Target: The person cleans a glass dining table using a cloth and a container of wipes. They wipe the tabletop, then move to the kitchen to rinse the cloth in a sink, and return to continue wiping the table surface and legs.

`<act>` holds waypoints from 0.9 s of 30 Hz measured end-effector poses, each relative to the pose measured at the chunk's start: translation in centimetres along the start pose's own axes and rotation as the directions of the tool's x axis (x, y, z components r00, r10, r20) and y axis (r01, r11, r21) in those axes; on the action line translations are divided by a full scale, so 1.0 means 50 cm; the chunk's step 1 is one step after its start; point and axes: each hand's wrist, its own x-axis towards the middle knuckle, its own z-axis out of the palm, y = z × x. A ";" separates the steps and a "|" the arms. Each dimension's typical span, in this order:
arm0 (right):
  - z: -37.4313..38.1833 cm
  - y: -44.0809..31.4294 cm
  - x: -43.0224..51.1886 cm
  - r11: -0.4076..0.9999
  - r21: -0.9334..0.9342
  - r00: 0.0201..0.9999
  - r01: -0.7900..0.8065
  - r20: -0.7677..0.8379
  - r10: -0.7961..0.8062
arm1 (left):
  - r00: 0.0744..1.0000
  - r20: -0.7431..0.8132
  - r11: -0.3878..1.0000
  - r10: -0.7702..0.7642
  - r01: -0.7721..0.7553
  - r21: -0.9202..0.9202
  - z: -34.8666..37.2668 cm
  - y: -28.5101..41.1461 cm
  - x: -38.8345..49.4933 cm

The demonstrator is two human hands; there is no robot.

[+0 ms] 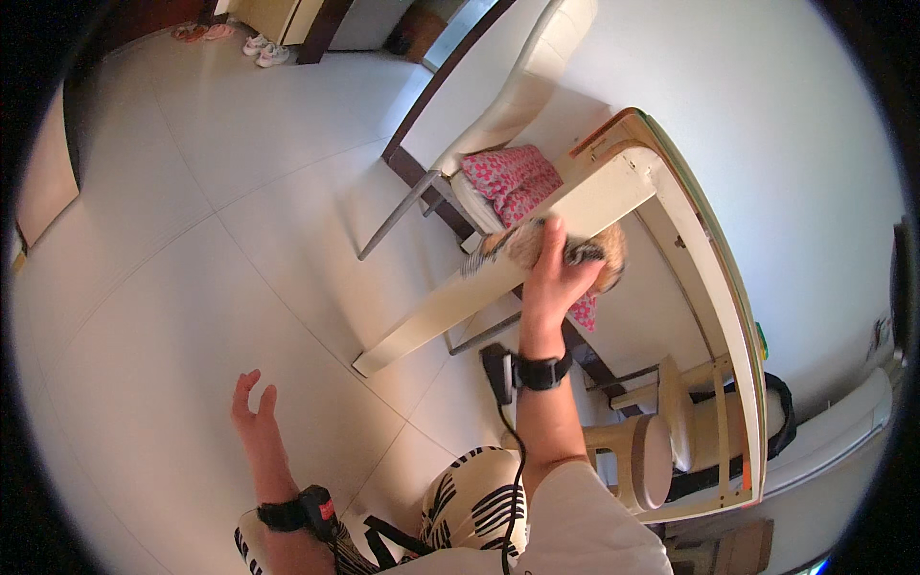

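Observation:
My right hand (pixel 555 280) grips a plaid cloth (pixel 528 243) in brown, black and white. The cloth is pressed against a cream table leg (pixel 438 313) and wraps partly around it, with a bunched end beyond my fingers. That leg joins the corner of a cream table frame (pixel 708 230), which appears tilted in the view. Well to the left, my left hand (pixel 255 402) is held over the tiled floor, fingers apart and slightly curled, holding nothing. Both wrists wear black straps with small devices; a cable runs from the right one.
A pale chair (pixel 496 118) with a pink patterned cushion (pixel 512 176) stands behind the leg, by the wall. A round-topped stool (pixel 652 463) is under the table at right. Sneakers (pixel 266 52) lie on the tiled floor (pixel 180 287) near a far doorway.

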 end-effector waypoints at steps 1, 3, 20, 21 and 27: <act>0.000 -0.003 0.004 0.999 -0.028 0.999 -0.041 -0.036 0.040 | 1.000 0.010 1.000 0.006 -0.005 -0.022 -0.001 0.001 0.000; -0.005 -0.010 0.003 0.998 -0.060 0.998 0.000 -0.060 -0.003 | 1.000 0.030 0.999 0.009 -0.008 -0.033 0.000 0.001 0.000; -0.060 0.078 -0.006 0.870 0.462 0.939 -0.170 -0.193 0.286 | 0.996 -0.038 0.994 0.077 -0.073 0.080 -0.038 -0.019 0.025; -0.069 0.073 -0.003 0.828 0.543 0.898 -0.137 -0.284 0.335 | 0.999 -0.029 0.999 0.030 -0.031 -0.008 -0.036 -0.021 0.028; -0.043 -0.020 0.110 0.841 0.435 0.872 0.322 -0.481 -0.085 | 0.996 0.073 0.986 -0.046 0.057 -0.155 -0.007 -0.060 0.057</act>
